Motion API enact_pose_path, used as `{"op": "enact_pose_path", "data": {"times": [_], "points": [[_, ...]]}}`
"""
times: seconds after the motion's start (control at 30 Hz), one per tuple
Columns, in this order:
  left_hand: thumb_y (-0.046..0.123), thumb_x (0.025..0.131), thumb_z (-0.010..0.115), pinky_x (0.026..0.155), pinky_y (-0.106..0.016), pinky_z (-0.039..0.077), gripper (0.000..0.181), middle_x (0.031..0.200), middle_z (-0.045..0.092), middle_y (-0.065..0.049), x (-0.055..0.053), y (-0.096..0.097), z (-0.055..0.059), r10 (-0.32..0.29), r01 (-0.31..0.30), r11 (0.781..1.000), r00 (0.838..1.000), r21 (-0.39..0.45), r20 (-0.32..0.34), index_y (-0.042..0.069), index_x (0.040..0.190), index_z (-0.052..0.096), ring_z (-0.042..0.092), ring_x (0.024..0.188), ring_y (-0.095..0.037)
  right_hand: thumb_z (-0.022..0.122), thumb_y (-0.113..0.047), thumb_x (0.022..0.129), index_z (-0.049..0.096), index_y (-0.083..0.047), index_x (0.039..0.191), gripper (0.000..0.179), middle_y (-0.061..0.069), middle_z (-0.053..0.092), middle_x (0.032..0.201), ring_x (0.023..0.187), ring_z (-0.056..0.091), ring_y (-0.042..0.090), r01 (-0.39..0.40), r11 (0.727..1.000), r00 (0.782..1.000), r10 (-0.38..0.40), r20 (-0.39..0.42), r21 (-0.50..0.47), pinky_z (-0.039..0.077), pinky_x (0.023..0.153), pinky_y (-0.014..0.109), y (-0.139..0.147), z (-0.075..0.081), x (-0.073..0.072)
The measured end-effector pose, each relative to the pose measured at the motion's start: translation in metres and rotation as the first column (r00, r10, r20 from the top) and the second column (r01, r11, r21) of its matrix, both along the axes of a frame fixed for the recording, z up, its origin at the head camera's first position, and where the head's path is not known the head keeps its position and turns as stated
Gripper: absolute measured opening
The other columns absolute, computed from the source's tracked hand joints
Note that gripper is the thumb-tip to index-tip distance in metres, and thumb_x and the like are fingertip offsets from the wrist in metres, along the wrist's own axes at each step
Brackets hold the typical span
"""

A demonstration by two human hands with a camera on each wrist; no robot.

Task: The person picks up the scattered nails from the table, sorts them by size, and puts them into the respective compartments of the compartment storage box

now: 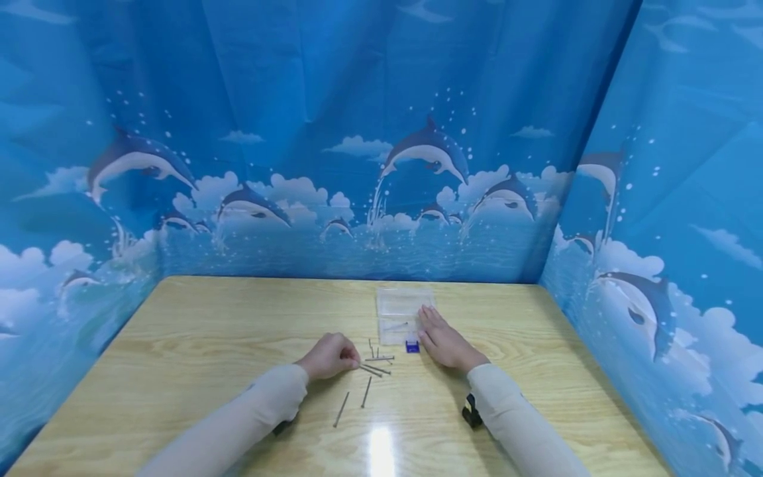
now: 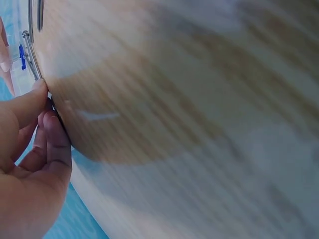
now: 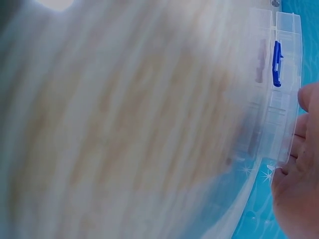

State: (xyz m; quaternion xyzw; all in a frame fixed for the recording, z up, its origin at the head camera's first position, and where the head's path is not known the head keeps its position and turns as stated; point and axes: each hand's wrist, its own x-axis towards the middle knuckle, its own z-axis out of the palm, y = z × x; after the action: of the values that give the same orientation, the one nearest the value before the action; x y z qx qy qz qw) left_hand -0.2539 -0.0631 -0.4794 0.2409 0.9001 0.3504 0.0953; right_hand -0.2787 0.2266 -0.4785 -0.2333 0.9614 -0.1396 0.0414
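A clear plastic box (image 1: 406,302) with compartments sits on the table, a blue latch (image 1: 412,346) at its front. One nail (image 1: 396,326) lies in its front compartment. My right hand (image 1: 446,340) rests along the box's right side with fingers extended; the right wrist view shows the hand (image 3: 298,164) beside the box wall (image 3: 289,114). Left of the latch, thumb and fingertips of my left hand (image 1: 330,356) pinch the end of a long metal nail (image 1: 372,372). In the left wrist view that nail (image 2: 33,56) reaches out from the fingertips. Whether a second nail is pinched is unclear.
Several loose nails lie about the left hand, among them one nail (image 1: 342,409) and another nail (image 1: 366,392) nearer the front. The wooden table (image 1: 238,311) ends at a blue dolphin-print curtain (image 1: 334,165) behind and on both sides.
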Motion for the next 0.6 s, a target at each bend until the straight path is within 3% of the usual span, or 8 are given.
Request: {"op": "enact_pose_path", "data": {"times": [0.2, 0.43, 0.6], "points": [[0.004, 0.080, 0.073, 0.066, -0.025, 0.049, 0.008, 0.069, 0.063, 0.007, 0.0003, -0.0015, -0.0013, -0.038, 0.038, 0.999, 0.999, 0.007, -0.019, 0.010, 0.076, 0.070, 0.054, 0.065, -0.007, 0.030, -0.028, 0.106, 0.016, 0.005, 0.149, 0.056, 0.021, 0.013, 0.157, 0.146, 0.010, 0.035, 0.005, 1.000, 1.000, -0.005, 0.009, -0.007, 0.016, 0.117, 0.045, -0.0004, 0.0008, 0.0000], [0.001, 0.081, 0.070, 0.064, -0.025, 0.048, 0.008, 0.068, 0.061, 0.006, 0.0034, -0.0036, 0.0033, -0.106, 0.108, 0.994, 0.990, 0.011, -0.090, 0.007, 0.075, 0.068, 0.053, 0.064, -0.007, 0.027, -0.030, 0.106, 0.015, 0.003, 0.150, 0.056, 0.020, 0.011, 0.158, 0.146, 0.009, 0.033, 0.005, 1.000, 1.000, -0.005, 0.006, 0.015, 0.015, 0.117, 0.043, 0.0001, -0.0008, -0.0002], [0.005, 0.083, 0.070, 0.066, -0.025, 0.048, 0.007, 0.071, 0.061, 0.004, 0.0025, -0.0025, 0.0020, -0.071, 0.070, 0.997, 0.997, -0.009, -0.039, 0.008, 0.077, 0.067, 0.053, 0.066, -0.009, 0.026, -0.032, 0.106, 0.015, 0.003, 0.150, 0.057, 0.019, 0.011, 0.158, 0.146, 0.009, 0.033, 0.006, 1.000, 1.000, -0.006, 0.005, 0.008, 0.015, 0.117, 0.044, 0.0008, -0.0020, -0.0006]]}}
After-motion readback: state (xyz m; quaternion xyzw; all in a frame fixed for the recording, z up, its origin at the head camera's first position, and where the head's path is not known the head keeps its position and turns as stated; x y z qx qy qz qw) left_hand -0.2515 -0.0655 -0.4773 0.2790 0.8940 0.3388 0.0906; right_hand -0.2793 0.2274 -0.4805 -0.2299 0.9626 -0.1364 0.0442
